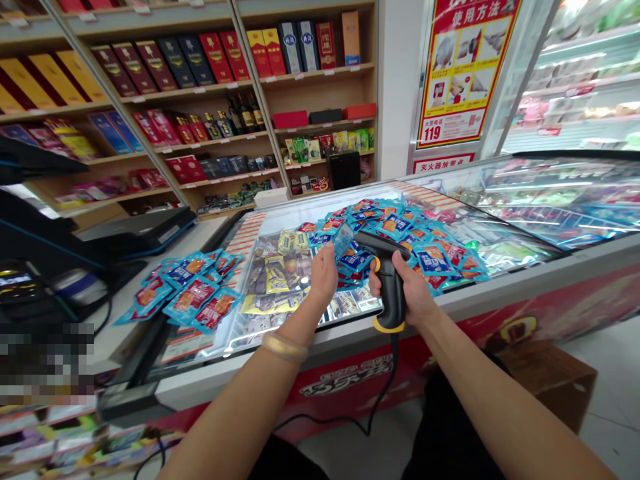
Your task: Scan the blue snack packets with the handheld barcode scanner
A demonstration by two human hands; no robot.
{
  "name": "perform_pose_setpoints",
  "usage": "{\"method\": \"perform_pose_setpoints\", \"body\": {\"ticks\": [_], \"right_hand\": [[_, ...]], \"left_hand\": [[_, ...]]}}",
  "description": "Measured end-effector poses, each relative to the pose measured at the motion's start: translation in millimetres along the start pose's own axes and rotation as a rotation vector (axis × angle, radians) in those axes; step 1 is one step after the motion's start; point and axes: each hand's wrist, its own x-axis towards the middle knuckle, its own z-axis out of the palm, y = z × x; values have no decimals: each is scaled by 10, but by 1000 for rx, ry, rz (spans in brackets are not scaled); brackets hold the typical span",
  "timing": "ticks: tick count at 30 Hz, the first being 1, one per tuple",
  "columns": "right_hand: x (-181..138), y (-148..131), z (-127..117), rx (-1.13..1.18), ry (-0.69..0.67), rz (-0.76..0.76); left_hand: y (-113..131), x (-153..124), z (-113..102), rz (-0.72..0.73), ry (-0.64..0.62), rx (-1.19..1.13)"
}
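Observation:
My right hand (407, 287) is closed round the grip of a black and yellow barcode scanner (386, 277), whose head points left. My left hand (324, 270) pinches a small blue snack packet (345, 239) just in front of the scanner head. Both hands hover over the glass lid of a chest freezer (280, 313). A large heap of blue and red snack packets (415, 240) lies on the lid behind the scanner. A smaller pile of the same packets (193, 293) lies to the left, at the lid's edge. The scanner's black cable (385, 393) hangs down in front of the freezer.
A black checkout terminal (55, 240) stands at the left on the counter. Wooden shelves (210, 87) with boxed goods fill the back wall. A second freezer lid (550, 193) extends to the right. A cardboard box (550, 380) sits on the floor at the right.

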Motion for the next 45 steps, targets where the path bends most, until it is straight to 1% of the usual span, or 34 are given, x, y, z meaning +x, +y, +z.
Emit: {"method": "perform_pose_setpoints", "body": {"ticks": [7,11,13,15,17,19,22,24,26,28,29,31,32,34,36,39,42,45], "right_hand": [[14,12,-21,52,-13,12],[14,13,-33,66,4,5],[15,17,-3,73,8,-1],[27,37,73,76,3,4],[63,84,201,79,-26,33],[130,168,377,90,-78,85],[283,355,692,87,-160,150],[400,506,915,71,-200,186],[513,664,1138,69,-219,241],[613,821,1355,93,-219,314],[658,897,1459,115,-213,347],[734,1038,1643,146,-208,409],[766,1100,1719,146,-194,437],[816,1197,1824,116,-160,484],[847,1254,1864,74,-126,503],[864,1275,1835,61,-117,490],[860,1259,1784,73,-111,475],[854,1245,1768,66,-98,475]], "left_hand": [[-42,14,-10,90,-11,110],[-71,29,-7,130,-14,99],[-71,42,-50,176,-2,95],[-69,65,-164,239,19,109],[-73,104,-373,290,57,149],[-89,157,-681,318,120,219],[-122,232,-1284,361,240,371],[-137,255,-1718,360,345,496],[-141,247,-2122,314,438,658],[-139,211,-2452,228,497,819],[-139,188,-2578,167,516,892],[-151,136,-2749,21,525,1018],[-166,110,-2795,-48,502,1074],[-212,65,-2828,-143,410,1175],[-269,32,-2814,-167,307,1252],[-339,22,-2780,-159,201,1340],[-368,73,-2768,-195,147,1391],[-379,171,-2765,-227,141,1389]]}}
